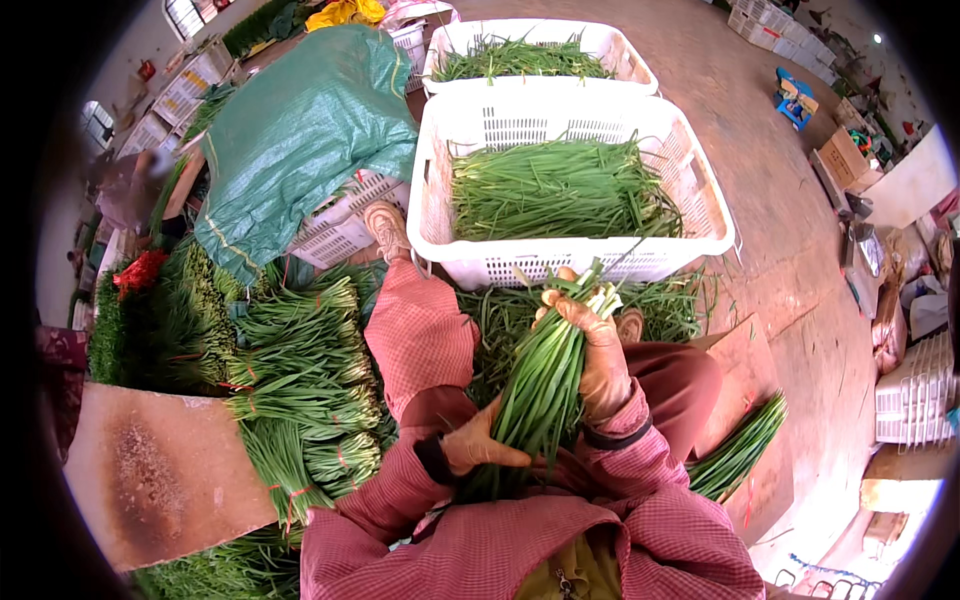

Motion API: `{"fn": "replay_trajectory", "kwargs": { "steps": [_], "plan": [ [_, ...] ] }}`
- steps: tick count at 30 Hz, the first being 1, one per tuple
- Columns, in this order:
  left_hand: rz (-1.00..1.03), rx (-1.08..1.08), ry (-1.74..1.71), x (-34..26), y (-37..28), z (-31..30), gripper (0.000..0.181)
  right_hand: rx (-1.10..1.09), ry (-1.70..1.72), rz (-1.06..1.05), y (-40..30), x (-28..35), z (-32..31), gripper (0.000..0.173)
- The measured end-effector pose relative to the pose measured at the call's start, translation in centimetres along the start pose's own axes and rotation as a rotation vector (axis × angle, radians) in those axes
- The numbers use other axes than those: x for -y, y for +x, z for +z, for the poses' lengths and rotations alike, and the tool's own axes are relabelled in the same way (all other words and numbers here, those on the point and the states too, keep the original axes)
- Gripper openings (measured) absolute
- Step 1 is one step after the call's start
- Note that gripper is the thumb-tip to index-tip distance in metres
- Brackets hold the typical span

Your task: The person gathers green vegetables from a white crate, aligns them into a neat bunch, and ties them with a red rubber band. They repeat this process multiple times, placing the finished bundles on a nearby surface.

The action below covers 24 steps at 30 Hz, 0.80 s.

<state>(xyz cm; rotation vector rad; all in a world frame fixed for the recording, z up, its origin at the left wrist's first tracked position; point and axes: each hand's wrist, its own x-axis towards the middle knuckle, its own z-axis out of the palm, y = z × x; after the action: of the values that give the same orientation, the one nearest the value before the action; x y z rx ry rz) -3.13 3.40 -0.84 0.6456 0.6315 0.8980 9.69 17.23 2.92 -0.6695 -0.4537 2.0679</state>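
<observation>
Both of my gloved hands grip one loose bundle of green Chinese chives (541, 382) over my lap. My right hand (600, 352) wraps around the pale cut ends, which point up and away from me. Lower down, my left hand (484, 442) closes around the leafy end, its thumb across the leaves. No tie shows on this bundle. Beyond my hands stands a white plastic crate (480, 259) with a thick layer of chives (559, 191) in it. Loose leaves (491, 322) litter the floor between my feet.
Tied chive bundles (307, 360) are stacked at my left, near red ties (140, 274) and a stained board (161, 472). Another bundle (739, 450) lies on cardboard (772, 480) at right. A green tarp (315, 120) covers crates; a second white crate (540, 86) stands behind. Someone sits (124, 187) far left.
</observation>
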Motion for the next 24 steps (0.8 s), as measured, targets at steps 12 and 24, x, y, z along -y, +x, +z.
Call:
{"fn": "replay_trajectory", "kwargs": {
  "steps": [12,24],
  "plan": [
    [-0.255,-0.062,-0.008,3.5,-11.3,1.8,0.066,-0.023,-0.795,-0.246,-0.6,1.9,-2.7,0.03],
    [-0.139,-0.497,0.579,1.1,-13.9,-0.6,0.037,0.239,-0.792,0.166,-6.7,-1.1,-8.4,0.064]
  ]
}}
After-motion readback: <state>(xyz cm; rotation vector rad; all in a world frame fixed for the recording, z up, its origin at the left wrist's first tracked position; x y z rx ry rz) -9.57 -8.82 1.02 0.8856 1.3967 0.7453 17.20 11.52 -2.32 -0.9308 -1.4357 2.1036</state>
